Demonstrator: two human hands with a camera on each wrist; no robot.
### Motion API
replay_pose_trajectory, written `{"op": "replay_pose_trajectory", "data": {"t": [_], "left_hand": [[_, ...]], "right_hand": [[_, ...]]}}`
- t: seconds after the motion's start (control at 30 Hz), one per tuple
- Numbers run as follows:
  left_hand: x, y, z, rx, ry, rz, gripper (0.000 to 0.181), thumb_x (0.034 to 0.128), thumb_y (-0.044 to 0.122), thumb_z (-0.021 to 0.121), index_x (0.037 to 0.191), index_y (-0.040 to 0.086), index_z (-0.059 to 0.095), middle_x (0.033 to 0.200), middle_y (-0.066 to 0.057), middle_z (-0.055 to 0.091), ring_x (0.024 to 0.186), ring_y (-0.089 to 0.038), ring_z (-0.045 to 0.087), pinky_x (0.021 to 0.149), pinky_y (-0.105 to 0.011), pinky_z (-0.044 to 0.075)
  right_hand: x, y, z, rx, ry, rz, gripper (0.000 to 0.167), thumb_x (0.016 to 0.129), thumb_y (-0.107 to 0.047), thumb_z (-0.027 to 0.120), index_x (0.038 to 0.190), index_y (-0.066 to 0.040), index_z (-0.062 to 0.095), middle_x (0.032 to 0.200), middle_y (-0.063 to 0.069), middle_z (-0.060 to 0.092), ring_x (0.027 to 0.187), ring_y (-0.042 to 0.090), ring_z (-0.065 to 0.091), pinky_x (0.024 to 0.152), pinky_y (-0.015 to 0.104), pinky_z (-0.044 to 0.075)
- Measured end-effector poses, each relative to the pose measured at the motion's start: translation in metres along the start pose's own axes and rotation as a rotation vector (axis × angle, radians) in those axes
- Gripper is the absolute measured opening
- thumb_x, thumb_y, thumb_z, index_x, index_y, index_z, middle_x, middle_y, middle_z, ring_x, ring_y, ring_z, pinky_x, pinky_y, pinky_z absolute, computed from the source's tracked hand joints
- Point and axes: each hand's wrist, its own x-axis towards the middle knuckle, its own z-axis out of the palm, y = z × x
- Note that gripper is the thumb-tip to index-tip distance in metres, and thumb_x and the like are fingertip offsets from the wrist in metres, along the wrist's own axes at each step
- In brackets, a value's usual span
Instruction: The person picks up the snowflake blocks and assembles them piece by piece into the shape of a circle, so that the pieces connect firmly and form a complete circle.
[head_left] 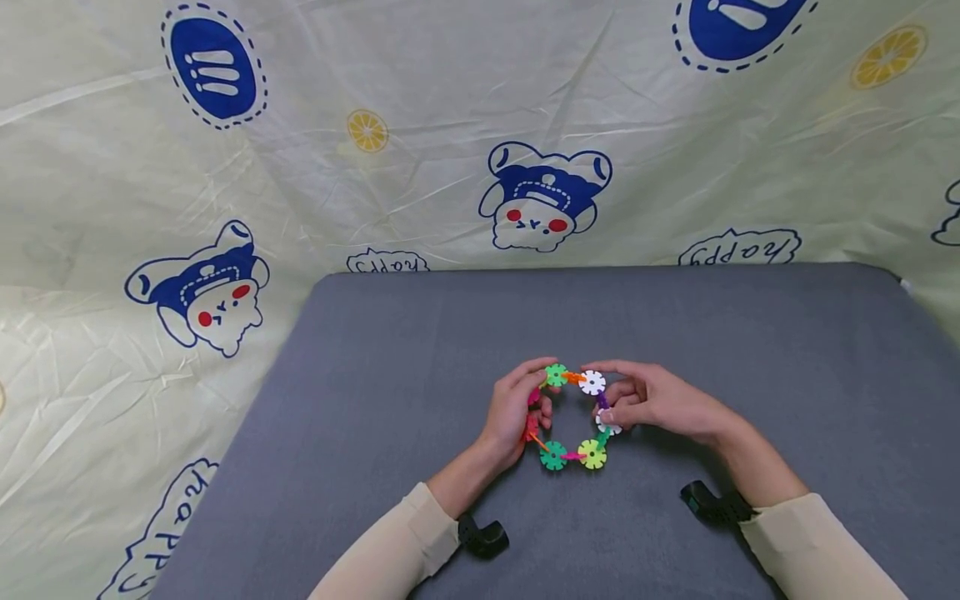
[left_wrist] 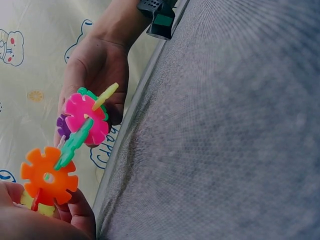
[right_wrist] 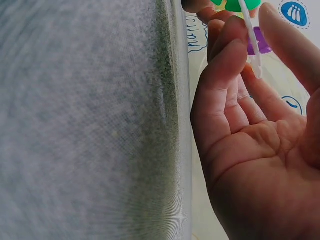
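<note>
A closed ring of linked snowflake discs point(head_left: 553, 456), slotted plastic pieces in green, white, yellow, pink, orange and purple, is held over the grey table. My left hand point(head_left: 510, 408) grips its left side, its fingers covering part of the pink and red pieces. On the opposite side, my right hand point(head_left: 652, 400) holds the ring near two white discs, with one finger stretched along the top. The left wrist view shows an orange disc point(left_wrist: 49, 175) close to the left fingers. In the right wrist view a white disc point(right_wrist: 252, 37) stands edge-on between the right hand's fingers.
The grey table point(head_left: 405, 333) spreads around both hands. Behind and to the left hangs a pale printed sheet point(head_left: 435, 200) with cartoon figures. A dark wrist camera point(head_left: 483, 537) sits on the left wrist and another wrist camera point(head_left: 712, 504) on the right.
</note>
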Motion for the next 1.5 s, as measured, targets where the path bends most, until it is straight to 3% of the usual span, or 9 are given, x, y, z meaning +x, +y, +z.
{"op": "replay_pose_trajectory", "data": {"t": [0.47, 0.7, 1.0, 1.13, 1.2, 1.37, 1.5], "left_hand": [[0.0012, -0.0016, 0.0007, -0.002, -0.008, 0.008, 0.036, 0.0957, 0.019, 0.055, 0.126, 0.001, 0.06, 0.097, -0.037, 0.055, 0.05, -0.012, 0.048, 0.043, -0.022, 0.047], [0.0005, -0.0015, 0.0017, 0.014, -0.006, 0.015, 0.035, 0.0955, 0.018, 0.055, 0.125, 0.001, 0.061, 0.092, -0.031, 0.058, 0.049, -0.012, 0.048, 0.043, -0.022, 0.047], [0.0011, -0.0019, 0.0023, 0.041, 0.007, 0.035, 0.034, 0.0952, 0.018, 0.056, 0.125, 0.002, 0.061, 0.093, -0.029, 0.059, 0.05, -0.012, 0.048, 0.044, -0.022, 0.047], [0.0009, -0.0016, 0.002, 0.066, 0.029, 0.052, 0.033, 0.095, 0.019, 0.057, 0.124, 0.004, 0.063, 0.082, -0.027, 0.059, 0.049, -0.014, 0.05, 0.043, -0.022, 0.046], [0.0008, -0.0011, 0.0019, 0.119, 0.051, 0.07, 0.032, 0.0944, 0.019, 0.058, 0.123, 0.007, 0.065, 0.078, -0.024, 0.06, 0.049, -0.016, 0.05, 0.043, -0.022, 0.046], [0.0017, 0.0002, 0.0009, 0.28, 0.1, 0.142, 0.034, 0.0936, 0.02, 0.058, 0.125, 0.009, 0.065, 0.095, -0.008, 0.067, 0.065, -0.019, 0.055, 0.057, -0.023, 0.048], [0.0044, -0.0007, -0.0005, 0.293, 0.116, 0.195, 0.038, 0.094, 0.016, 0.057, 0.13, 0.003, 0.059, 0.109, -0.006, 0.068, 0.09, -0.019, 0.062, 0.079, -0.025, 0.048]], "right_hand": [[-0.0006, 0.0028, -0.0007, 0.026, 0.012, -0.032, 0.062, 0.084, -0.022, 0.076, 0.139, -0.013, 0.049, 0.093, 0.014, 0.068, 0.079, 0.031, 0.064, 0.068, 0.037, 0.052], [-0.0011, 0.0046, -0.0002, 0.048, 0.005, -0.06, 0.059, 0.085, -0.019, 0.074, 0.138, -0.012, 0.049, 0.094, 0.014, 0.069, 0.081, 0.031, 0.065, 0.068, 0.036, 0.053], [0.001, 0.004, 0.0017, 0.04, 0.038, -0.018, 0.059, 0.085, -0.023, 0.075, 0.138, -0.013, 0.049, 0.096, 0.015, 0.069, 0.08, 0.03, 0.064, 0.066, 0.037, 0.052], [0.0014, 0.004, 0.0023, 0.016, 0.058, -0.006, 0.059, 0.087, -0.025, 0.073, 0.139, -0.015, 0.048, 0.099, 0.013, 0.069, 0.083, 0.03, 0.063, 0.067, 0.036, 0.051], [0.0013, 0.0042, 0.0023, -0.002, 0.066, -0.004, 0.059, 0.088, -0.026, 0.072, 0.14, -0.016, 0.048, 0.101, 0.011, 0.069, 0.084, 0.029, 0.063, 0.067, 0.037, 0.051], [0.0004, 0.0058, 0.001, -0.015, 0.078, 0.013, 0.058, 0.089, -0.028, 0.071, 0.141, -0.018, 0.047, 0.104, 0.011, 0.067, 0.086, 0.03, 0.061, 0.067, 0.039, 0.052], [0.0008, 0.0087, -0.0014, -0.042, 0.117, 0.026, 0.059, 0.089, -0.028, 0.071, 0.141, -0.017, 0.047, 0.107, 0.014, 0.062, 0.081, 0.03, 0.06, 0.064, 0.039, 0.052]]}}
